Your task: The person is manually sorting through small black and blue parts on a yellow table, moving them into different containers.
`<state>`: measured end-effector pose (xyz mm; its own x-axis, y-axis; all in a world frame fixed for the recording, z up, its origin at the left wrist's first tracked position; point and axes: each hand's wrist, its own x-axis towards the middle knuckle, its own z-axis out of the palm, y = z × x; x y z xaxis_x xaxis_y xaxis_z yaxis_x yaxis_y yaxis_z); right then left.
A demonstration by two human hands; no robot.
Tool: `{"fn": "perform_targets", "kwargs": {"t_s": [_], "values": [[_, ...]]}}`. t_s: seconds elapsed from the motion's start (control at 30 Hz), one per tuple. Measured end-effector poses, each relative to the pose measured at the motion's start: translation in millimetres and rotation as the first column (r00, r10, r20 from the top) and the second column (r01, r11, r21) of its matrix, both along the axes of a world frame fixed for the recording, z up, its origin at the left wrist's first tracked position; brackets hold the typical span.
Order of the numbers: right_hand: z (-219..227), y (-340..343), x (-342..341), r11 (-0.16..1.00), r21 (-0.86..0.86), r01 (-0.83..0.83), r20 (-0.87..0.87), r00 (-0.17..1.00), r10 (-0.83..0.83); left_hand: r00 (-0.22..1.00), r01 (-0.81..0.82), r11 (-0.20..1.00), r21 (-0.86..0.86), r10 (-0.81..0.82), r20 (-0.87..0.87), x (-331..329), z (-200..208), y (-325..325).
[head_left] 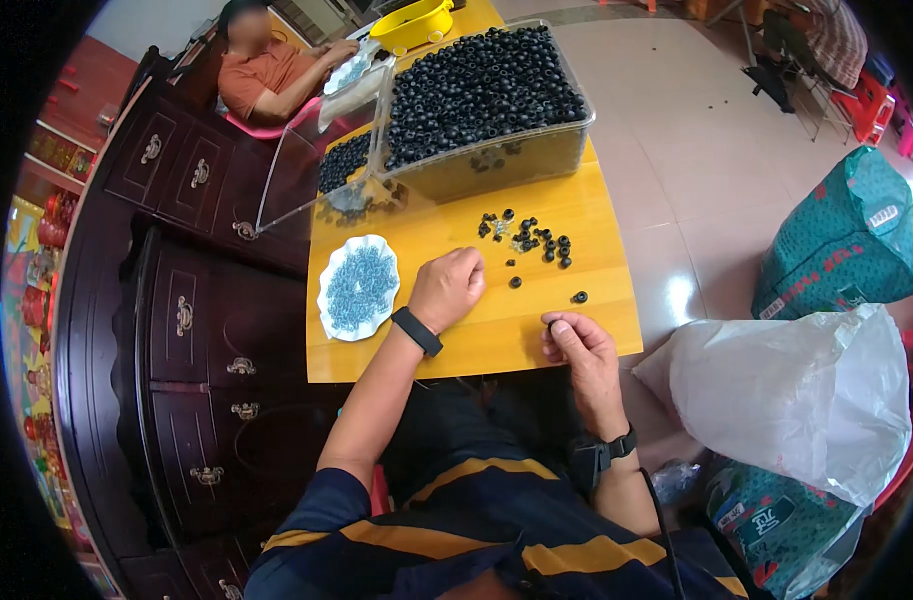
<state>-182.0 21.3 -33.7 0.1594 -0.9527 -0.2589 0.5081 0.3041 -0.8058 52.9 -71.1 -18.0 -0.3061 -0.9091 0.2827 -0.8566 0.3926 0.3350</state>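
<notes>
My left hand (446,290) rests on the yellow table, its fingers curled closed. Whatever it may hold is hidden. Left of it lies a white scalloped plate (327,312) full of small bluish clear pieces (362,284). Near the table's front right edge, my right hand (586,358) pinches a small black part (551,324) between thumb and fingertips. Just beyond it sits a loose round black part (579,297) with a hole, and another black part (515,282) lies between the hands. Farther off is a scattered group of black parts (549,246) mixed with small clear pieces (499,228).
A clear plastic bin (476,178) heaped with black parts stands at the table's far side, beside a tilted clear box (294,180). Dark wooden drawers (191,330) line the left. Sacks (791,380) crowd the right floor. A person in orange (266,80) works beyond, near a yellow basket (412,25).
</notes>
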Motion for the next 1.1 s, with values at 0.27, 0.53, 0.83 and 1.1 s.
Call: {"fn": "perform_targets", "kwargs": {"t_s": [0.27, 0.53, 0.83, 1.1], "values": [[-0.7, -0.3, -0.6, 1.000, 0.015, 0.013, 0.029, 1.000, -0.013, 0.987, 0.034, 0.993, 0.113, -0.015, -0.160, -10.2, 13.0, 11.8], [-3.0, -3.1, -3.4, 0.999, 0.030, -0.032, 0.115, 0.993, 0.028, 0.841, 0.184, 0.903, 0.389, 0.061, -0.538, -46.2, 48.1, 45.4], [-9.7, -3.2, -2.8, 0.998, -0.016, -0.059, 0.194, 0.979, 0.061, 0.843, 0.255, 0.915, 0.314, -0.051, -0.536, -65.6, 49.5, 56.9], [-8.8, -0.6, 0.6, 0.997, -0.050, -0.061, 0.195, 0.978, 0.070, 0.837, 0.286, 0.912, 0.293, -0.089, -0.541, -60.7, 49.2, 58.0]]}}
